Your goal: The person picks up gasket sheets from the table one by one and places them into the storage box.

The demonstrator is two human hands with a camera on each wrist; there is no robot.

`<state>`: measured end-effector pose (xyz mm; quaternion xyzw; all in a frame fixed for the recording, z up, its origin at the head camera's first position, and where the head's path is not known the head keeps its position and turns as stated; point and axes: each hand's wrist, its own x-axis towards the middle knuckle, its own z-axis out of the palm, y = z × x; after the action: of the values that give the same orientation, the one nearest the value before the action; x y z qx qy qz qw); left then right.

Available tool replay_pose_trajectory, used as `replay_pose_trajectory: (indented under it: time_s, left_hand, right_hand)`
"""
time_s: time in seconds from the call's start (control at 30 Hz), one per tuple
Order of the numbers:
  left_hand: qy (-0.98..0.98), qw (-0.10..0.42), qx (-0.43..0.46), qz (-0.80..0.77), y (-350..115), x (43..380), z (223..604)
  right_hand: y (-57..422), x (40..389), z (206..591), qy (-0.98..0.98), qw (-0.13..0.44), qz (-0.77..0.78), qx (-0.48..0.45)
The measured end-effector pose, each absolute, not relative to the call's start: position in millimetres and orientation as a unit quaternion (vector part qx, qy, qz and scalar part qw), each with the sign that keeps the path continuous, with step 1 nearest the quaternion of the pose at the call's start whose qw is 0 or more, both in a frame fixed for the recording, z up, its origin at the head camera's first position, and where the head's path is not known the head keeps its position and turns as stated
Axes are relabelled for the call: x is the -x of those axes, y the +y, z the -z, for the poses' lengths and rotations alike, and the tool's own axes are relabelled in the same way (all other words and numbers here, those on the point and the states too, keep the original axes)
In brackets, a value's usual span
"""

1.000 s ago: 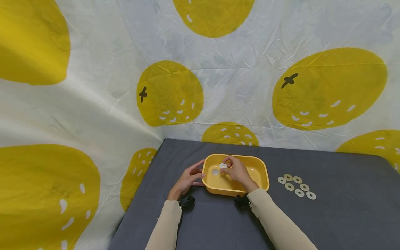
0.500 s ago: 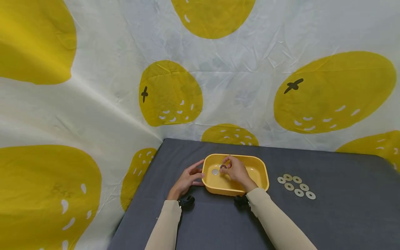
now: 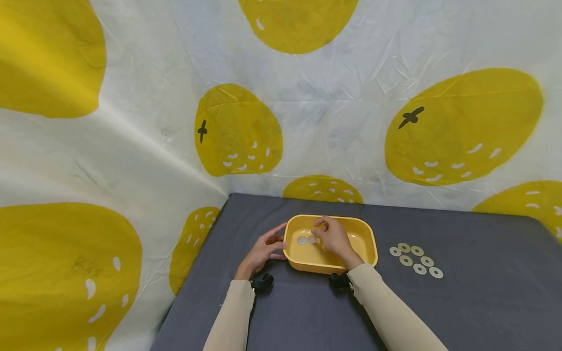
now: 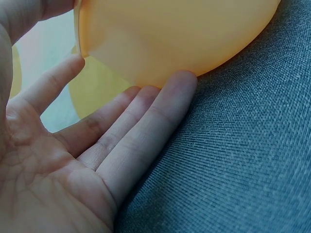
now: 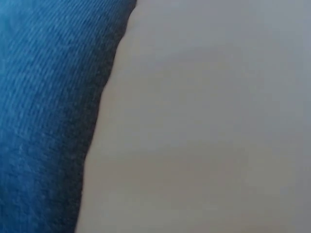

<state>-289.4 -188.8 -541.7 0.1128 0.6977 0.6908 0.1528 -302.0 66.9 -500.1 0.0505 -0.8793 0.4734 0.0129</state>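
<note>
A yellow rectangular tray [image 3: 330, 266] sits on the dark cloth in the head view. Two flat round metal washers lie side by side on its floor: a left washer [image 3: 301, 240] and a right washer [image 3: 312, 239]. My right hand [image 3: 335, 239] hovers inside the tray just above the right washer, fingers loosely bent and apparently holding nothing. Against the tray's left end rests my left hand [image 3: 260, 253]. The left wrist view shows its straight fingers [image 4: 138, 136] touching the outer wall [image 4: 194, 39]. A sleeve [image 5: 204, 121] fills most of the right wrist view.
Right of the tray, several washers [image 3: 406, 260] form a loose group on the grey tablecloth [image 3: 491, 273]. A white curtain [image 3: 325, 126] printed with yellow fruit hangs behind the table and along its left side.
My right hand has let go of a washer, which now lies flat on the tray floor beside the other one. The fingers have lifted slightly off it. My left hand has stayed put.
</note>
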Motion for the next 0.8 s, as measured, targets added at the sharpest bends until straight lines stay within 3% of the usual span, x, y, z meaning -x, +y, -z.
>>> replay_pose_trajectory:
  time_s: [0.37, 0.6, 0.8]
  left_hand:
    - [0.695, 0.153, -0.118, -0.693, -188.4, 290.1, 544.5]
    - [0.693, 0.154, -0.114, -0.695, -190.8, 290.6, 546.5]
    - [0.694, 0.164, -0.104, -0.693, -190.5, 289.4, 536.4]
  right_hand:
    - [107.2, 287.1, 485.2, -0.847, 0.062, -0.516, -0.108]
    - [161.8, 272.3, 475.8, -0.848, 0.108, -0.513, -0.078]
    - [214.9, 259.1, 466.5, -0.866, 0.112, -0.486, -0.045]
